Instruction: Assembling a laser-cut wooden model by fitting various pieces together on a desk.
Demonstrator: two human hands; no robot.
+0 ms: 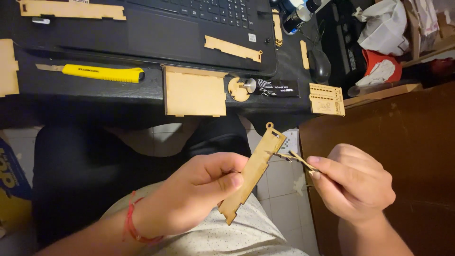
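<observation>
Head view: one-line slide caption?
Left hand holds a flat notched laser-cut wooden strip; right hand brings a thin wooden stick to it.

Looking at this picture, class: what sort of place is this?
Probably a home hobby desk: a laptop, a yellow utility knife and laser-cut wooden pieces lie on it.

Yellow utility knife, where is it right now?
In the head view, the yellow utility knife lies at upper left on the black desk, in front of the laptop and left of the square wooden panel.
</observation>
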